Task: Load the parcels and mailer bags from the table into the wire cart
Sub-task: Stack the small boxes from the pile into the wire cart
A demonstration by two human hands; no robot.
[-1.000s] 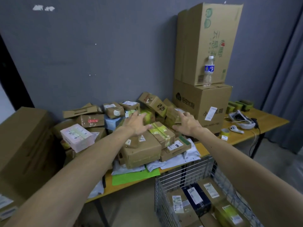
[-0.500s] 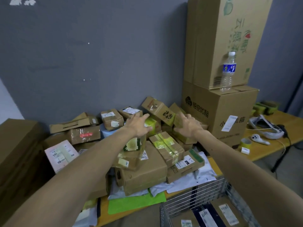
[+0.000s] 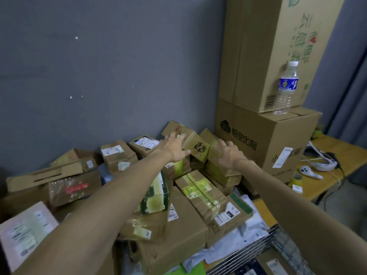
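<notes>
Your left hand (image 3: 174, 148) and right hand (image 3: 230, 154) are spread wide, holding nothing, either side of the tilted box (image 3: 196, 144) at the back of the pile on the table (image 3: 345, 155). It leans, so a two-sided grab makes sense. Wire cart (image 3: 255, 249) sits near, front right.

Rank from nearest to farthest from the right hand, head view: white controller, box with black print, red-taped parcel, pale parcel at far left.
1. box with black print, just left of the right hand.
2. white controller, on the table, right.
3. red-taped parcel, well to the left.
4. pale parcel, far left corner.
</notes>
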